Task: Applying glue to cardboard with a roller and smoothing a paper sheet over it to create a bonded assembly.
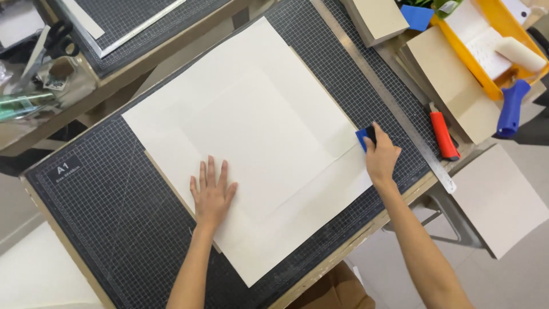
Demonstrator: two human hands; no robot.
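Head view: table carries a dark cutting mat. Large white paper sheet lies at centre. Left hand at 6 o'clock presses flat on it, fingers spread wide. Right hand at 3 o'clock, fingers closed around a blue scraper at the sheet's edge.

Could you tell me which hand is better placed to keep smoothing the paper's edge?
Right hand: it holds the blue scraper at the paper edge; left hand lies flat.
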